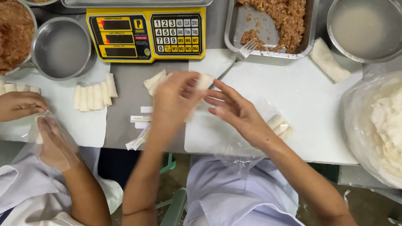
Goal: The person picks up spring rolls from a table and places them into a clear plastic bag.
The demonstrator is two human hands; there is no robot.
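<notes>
My left hand [173, 100] is closed around a small white spring roll [204, 80], held just above the near-left corner of a white cutting board [301, 92]. My right hand [234, 111] hovers beside it with fingers spread, fingertips close to the left hand; it grips nothing that I can see. A few finished rolls [280, 125] lie on the board by my right wrist, on a clear plastic bag [238, 157]. A fork [245, 50] rests with its tines on a metal tray of brown minced filling [232, 29].
A yellow scale [146, 33] stands at the back, with loose rolls [153, 81] before it. Metal bowls of cloudy liquid [364, 25] [60, 48] stand right and left. A bag of white wrappers [385, 125] is far right. A co-worker's hands [21, 104] [54, 144] are left, near a row of rolls [94, 96].
</notes>
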